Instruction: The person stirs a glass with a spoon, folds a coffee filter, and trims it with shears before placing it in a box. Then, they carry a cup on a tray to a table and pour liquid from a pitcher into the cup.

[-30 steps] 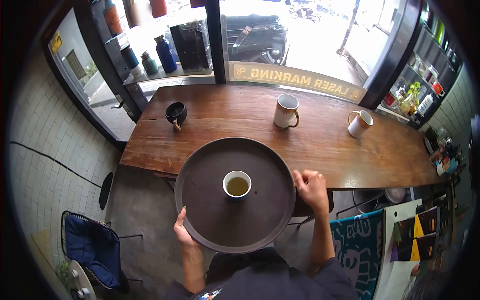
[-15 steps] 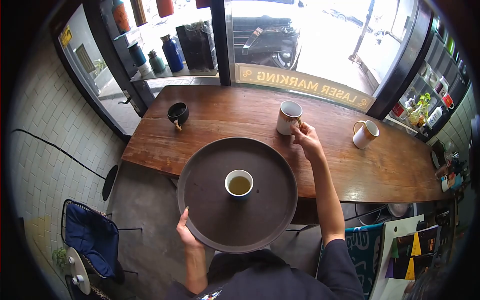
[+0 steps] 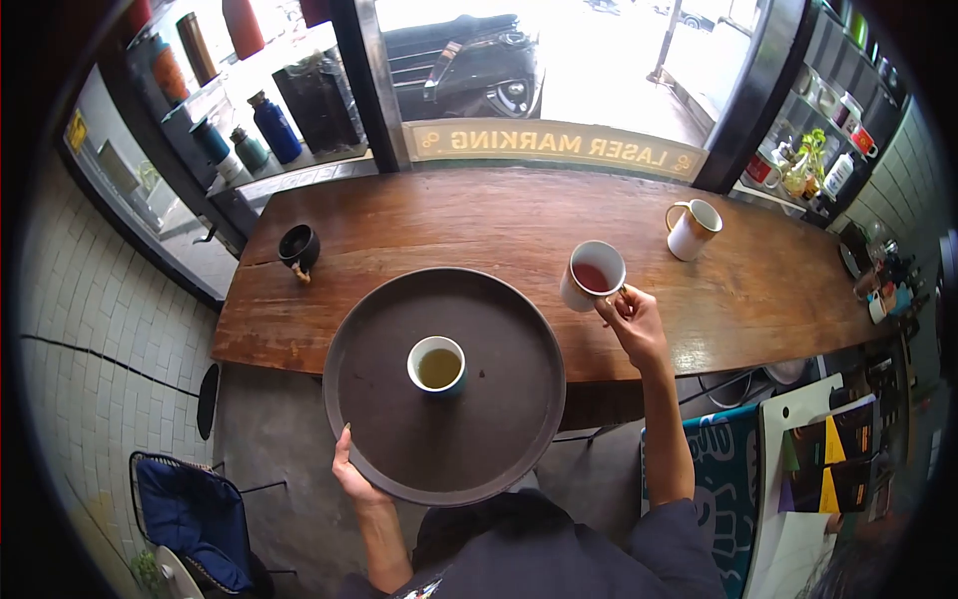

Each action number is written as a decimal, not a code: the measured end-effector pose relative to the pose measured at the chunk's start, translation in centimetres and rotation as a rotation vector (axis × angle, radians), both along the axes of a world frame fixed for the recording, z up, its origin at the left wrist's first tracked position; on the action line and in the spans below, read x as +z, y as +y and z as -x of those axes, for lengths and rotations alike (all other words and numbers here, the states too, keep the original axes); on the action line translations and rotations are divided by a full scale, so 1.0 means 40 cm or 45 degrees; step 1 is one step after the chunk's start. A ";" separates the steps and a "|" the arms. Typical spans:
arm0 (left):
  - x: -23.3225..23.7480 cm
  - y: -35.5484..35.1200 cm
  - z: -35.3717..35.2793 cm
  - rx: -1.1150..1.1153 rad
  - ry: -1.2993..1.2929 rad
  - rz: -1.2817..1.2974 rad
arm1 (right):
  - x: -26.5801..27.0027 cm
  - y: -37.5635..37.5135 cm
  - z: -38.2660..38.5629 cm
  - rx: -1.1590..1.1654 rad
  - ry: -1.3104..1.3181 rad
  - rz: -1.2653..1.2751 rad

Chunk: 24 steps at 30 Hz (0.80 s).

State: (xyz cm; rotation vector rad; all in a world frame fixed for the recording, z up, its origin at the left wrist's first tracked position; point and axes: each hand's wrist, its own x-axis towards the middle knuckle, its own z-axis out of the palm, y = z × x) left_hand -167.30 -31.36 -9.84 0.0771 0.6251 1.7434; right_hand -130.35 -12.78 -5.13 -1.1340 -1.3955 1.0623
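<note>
My left hand [image 3: 356, 477] grips the near left rim of a round dark tray [image 3: 439, 449], its thumb on top and the other fingers hidden underneath. On the tray stands a small white-rimmed cup [image 3: 437, 365] with yellowish liquid inside. My right hand [image 3: 635, 324] has its fingers closed on the handle of a white mug [image 3: 581, 290] that holds reddish liquid. This mug is beyond the tray's right edge, over the wooden table. Farther right stands another white mug [image 3: 689, 238] with a brownish rim and handle. A black cup [image 3: 298, 246] sits at the table's left.
The long wooden table [image 3: 449, 215] runs below a window. Bottles [image 3: 274, 128] stand on a shelf at the left, and more shelves [image 3: 798, 140] are at the right. A blue-cushioned chair [image 3: 195, 514] is at lower left, a teal banner [image 3: 714, 479] at lower right.
The mug in my right hand has come up and nearer, tilted so its reddish liquid shows. The view has swung right, while my left hand keeps hold of the tray.
</note>
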 end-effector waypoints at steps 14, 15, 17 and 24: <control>0.000 0.017 -0.037 0.058 0.012 0.087 | 0.017 -0.122 -0.089 -0.185 0.046 0.178; -0.003 0.016 -0.036 0.044 0.019 0.079 | 0.027 -0.121 -0.083 -0.214 0.052 0.199; -0.005 0.016 -0.037 0.041 0.024 0.071 | 0.011 -0.112 -0.095 -0.212 -0.053 0.123; 0.011 0.022 -0.056 0.052 0.028 0.093 | 0.017 -0.086 -0.042 -0.763 -1.093 -0.482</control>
